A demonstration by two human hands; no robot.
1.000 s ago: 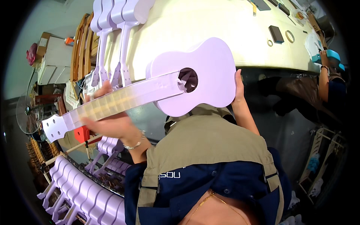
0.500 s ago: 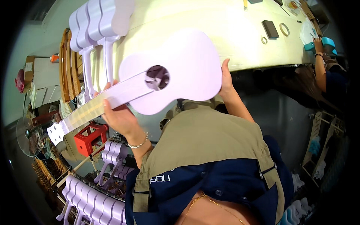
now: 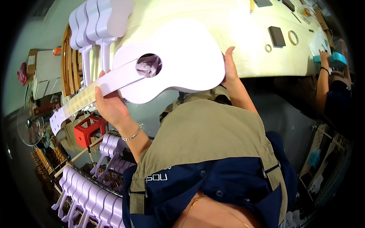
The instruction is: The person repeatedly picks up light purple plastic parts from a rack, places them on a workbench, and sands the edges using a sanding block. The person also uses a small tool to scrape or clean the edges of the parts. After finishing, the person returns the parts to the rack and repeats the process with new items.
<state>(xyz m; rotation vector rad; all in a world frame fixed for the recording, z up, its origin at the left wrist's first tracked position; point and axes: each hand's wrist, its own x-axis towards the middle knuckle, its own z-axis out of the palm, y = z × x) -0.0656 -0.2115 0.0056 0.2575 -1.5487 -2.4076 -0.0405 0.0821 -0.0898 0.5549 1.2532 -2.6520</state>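
A lilac ukulele (image 3: 182, 57) without strings is held up in front of me, its soundhole side towards me and its headstock (image 3: 56, 122) to the lower left. Pale yellow strips cover the outer part of its fingerboard. Inside the soundhole (image 3: 149, 65) something pale and crumpled shows. My left hand (image 3: 112, 106) is closed round the neck, thumb on the near edge and fingertips at the far edge. My right hand (image 3: 230, 70) grips the rounded bottom end of the body, thumb up along its side; its other fingers are mostly hidden behind.
Several lilac ukuleles (image 3: 100, 22) stand together on the cream-topped table (image 3: 243, 38). A dark block (image 3: 276, 36) and tape rolls (image 3: 293, 37) lie further right. Below left are a red stool (image 3: 90, 130) and a rack of lilac ukuleles (image 3: 91, 197). Another person's hand (image 3: 325, 59) holds a teal piece.
The ukulele has risen slightly in the view and shifted a little left, both hands still on it. More of the pale stuff shows in the soundhole. My view has turned slightly.
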